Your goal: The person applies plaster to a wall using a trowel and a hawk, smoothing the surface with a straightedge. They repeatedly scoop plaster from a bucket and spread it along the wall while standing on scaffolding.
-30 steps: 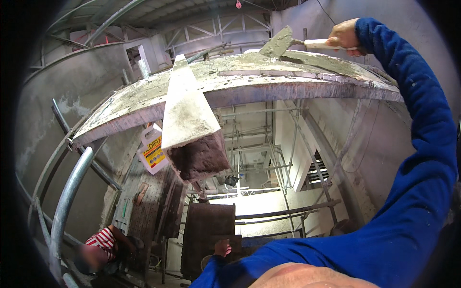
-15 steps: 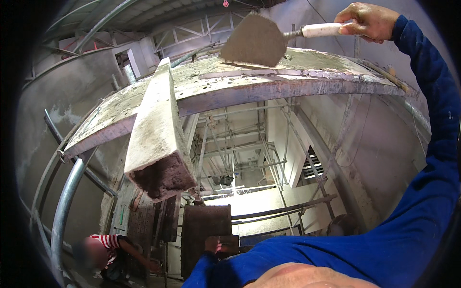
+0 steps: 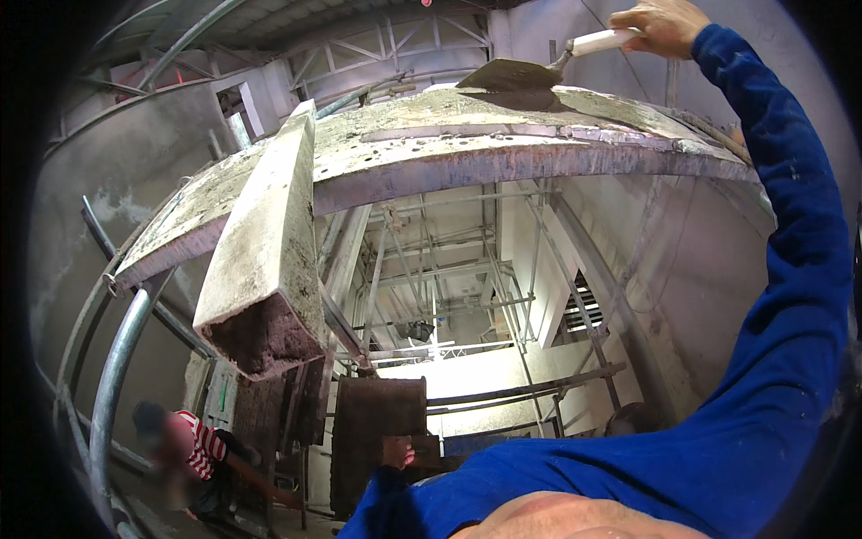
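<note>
In my right hand [image 3: 662, 25], raised at the upper right, the white handle of a trowel [image 3: 512, 75] is gripped. Its grey pointed blade is tilted low over the rough, mortar-covered top of a long curved slab [image 3: 431, 171], and whether it touches is hard to tell. My left hand [image 3: 396, 453] sits low in the middle, close to my body. Its fingers curl at a small brown rectangular piece [image 3: 426, 451], whose kind I cannot make out. Just beyond that stands a larger dark brown panel [image 3: 378, 404].
A mortar-crusted square hollow beam [image 3: 260, 260] juts toward me across the slab. Steel pipes [image 3: 126, 368] curve up on the left. Scaffolding [image 3: 431, 269] stands in the deep opening below. A person in a striped shirt [image 3: 203, 446] bends at the lower left.
My right hand has moved left, and the trowel blade has tipped from facing me to nearly flat, lower over the slab. The striped-shirt person has shifted slightly. My left hand stays low.
</note>
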### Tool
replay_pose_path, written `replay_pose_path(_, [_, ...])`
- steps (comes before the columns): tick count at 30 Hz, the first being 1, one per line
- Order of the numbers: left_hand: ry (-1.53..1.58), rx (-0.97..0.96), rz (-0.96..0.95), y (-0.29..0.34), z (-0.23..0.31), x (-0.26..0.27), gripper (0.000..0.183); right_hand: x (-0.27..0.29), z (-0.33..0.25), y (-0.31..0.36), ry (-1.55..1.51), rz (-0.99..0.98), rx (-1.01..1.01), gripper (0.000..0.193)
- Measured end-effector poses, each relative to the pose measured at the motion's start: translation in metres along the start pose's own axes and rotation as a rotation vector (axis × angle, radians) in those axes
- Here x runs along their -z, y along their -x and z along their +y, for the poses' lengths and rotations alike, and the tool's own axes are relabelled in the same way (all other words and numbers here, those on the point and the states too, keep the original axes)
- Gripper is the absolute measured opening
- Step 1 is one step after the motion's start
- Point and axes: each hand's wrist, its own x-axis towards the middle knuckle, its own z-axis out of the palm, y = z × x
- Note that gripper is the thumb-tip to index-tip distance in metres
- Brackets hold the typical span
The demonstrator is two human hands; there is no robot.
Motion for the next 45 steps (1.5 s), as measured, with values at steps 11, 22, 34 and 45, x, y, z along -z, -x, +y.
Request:
replay_pose_path(11, [0.107,0.139,0.011,-0.007,-0.061,0.035,0.017,-0.100,0.076,-0.009,0.318,0.037,-0.223,0.024])
replay_pose_path(22, [0.059,0.149,0.052,0.036,-0.057,0.011,0.022,-0.133,0.040,-0.020,0.478,0.120,-0.118,0.030])
replay_pose_path(34, [-0.131,0.043,0.093,0.003,-0.018,0.001,0.017,-0.038,0.075,0.072,0.155,-0.150,-0.254,0.031])
replay_pose_path(45, [-0.297,0.169,0.054,-0.016,-0.041,0.057,0.024,0.035,0.021,0.124,0.123,-0.110,-0.148,0.032])
